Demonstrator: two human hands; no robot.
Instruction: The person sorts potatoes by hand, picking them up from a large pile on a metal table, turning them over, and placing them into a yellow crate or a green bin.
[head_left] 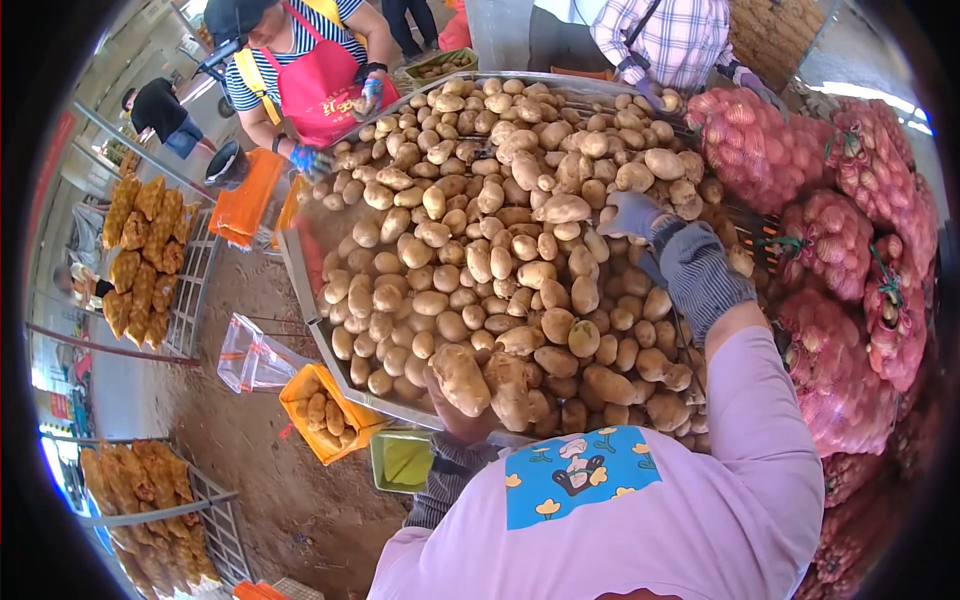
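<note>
A sorting table with a metal edge is heaped with loose potatoes. My right hand, in a grey-purple glove with a dark striped sleeve cuff, reaches across the heap. Its fingers stretch over the potatoes and the thumb stands apart. My left hand is at the near edge of the table, mostly hidden under a large potato that it holds up. A second large potato is right beside it.
Red mesh sacks are piled along the right. A yellow-orange crate holding potatoes and a green bin stand at the lower left. A co-worker in a red apron and another in a plaid shirt stand across the table.
</note>
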